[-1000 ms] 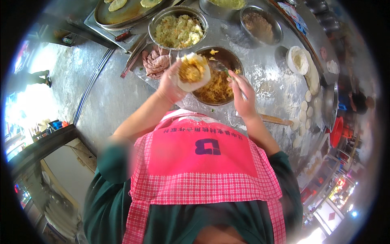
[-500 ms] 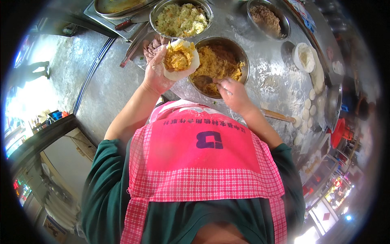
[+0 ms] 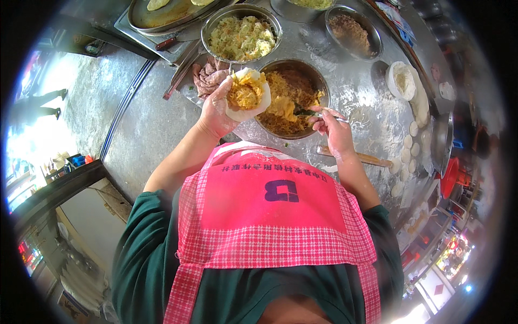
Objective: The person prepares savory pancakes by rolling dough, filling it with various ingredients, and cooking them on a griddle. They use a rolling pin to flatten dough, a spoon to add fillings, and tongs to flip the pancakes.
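Note:
Resting in my left hand (image 3: 217,117) is a round dough wrapper (image 3: 243,114), with a mound of yellow shredded filling (image 3: 246,94) in its middle. My right hand (image 3: 337,135) grips a spoon (image 3: 305,112) by its handle over the near right side of a metal bowl (image 3: 322,81). A lump of yellow filling (image 3: 283,108) is at the spoon's tip, above more of the same filling in the bowl. The wrapper is beside the bowl's left rim and stays uncovered on top.
Beyond lies a metal bowl (image 3: 205,38) of pale chopped filling; a brown-filled bowl (image 3: 381,39) is farther right. A rolling pin (image 3: 372,159), several dough discs (image 3: 415,149) and a white flour bowl (image 3: 393,78) stand right. Far left are a knife (image 3: 165,44), pan (image 3: 156,27) and cloth (image 3: 209,81).
My right hand has moved right and turned, raising the spoon with a lump of filling from the bowl. My left hand with the wrapper appears slightly lower and farther right as the view shifts.

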Available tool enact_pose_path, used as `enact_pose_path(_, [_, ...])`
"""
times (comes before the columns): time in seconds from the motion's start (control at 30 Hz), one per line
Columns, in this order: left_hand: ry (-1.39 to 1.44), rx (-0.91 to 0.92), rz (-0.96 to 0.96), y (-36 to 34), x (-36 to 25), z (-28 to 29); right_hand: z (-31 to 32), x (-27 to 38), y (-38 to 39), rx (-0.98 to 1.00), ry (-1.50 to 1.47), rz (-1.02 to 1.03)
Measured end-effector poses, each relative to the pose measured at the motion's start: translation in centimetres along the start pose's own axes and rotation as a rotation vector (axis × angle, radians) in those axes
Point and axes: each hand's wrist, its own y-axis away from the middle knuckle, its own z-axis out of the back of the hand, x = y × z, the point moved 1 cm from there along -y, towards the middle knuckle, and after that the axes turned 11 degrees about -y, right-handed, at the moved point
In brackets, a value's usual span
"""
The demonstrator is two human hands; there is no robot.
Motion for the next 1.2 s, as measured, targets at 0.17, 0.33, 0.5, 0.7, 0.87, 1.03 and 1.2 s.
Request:
enact_pose_path(0.17, [0.044, -0.061, 0.058, 0.1, 0.5, -0.5, -1.0, 1.0, 1.2, -0.087, -0.144, 0.067])
enact_pose_path(0.33, [0.081, -0.051, 0.103, -0.1, 1.8, -2.1, -3.3, 1.3, 2.9, -0.020, 0.026, 0.385])
enact_pose_path(0.5, [0.072, -0.094, 0.120, -1.0, 3.3, -3.7, -6.2, 0.4, 3.1, 0.291, 0.972, 1.022])
enact_pose_path(0.7, [0.055, -0.190, 0.157, -0.1, 3.1, -3.8, -5.7, 1.0, 3.4, 0.267, 0.915, 1.030])
enact_pose_path(0.87, [-0.054, -0.230, 0.086, 0.5, 3.0, -3.5, -4.9, 1.1, 4.4, 0.182, 0.617, 0.980])
enact_pose_path(1.03, [0.001, -0.131, 0.050, 0.4, 2.9, -2.8, -5.0, 0.0, 4.3, 0.200, 0.693, 0.865])
enact_pose_path(1.2, [0.001, -0.237, 0.117, 0.6, 2.9, -2.2, -5.2, -0.4, 4.1, 0.145, 0.582, 0.990])
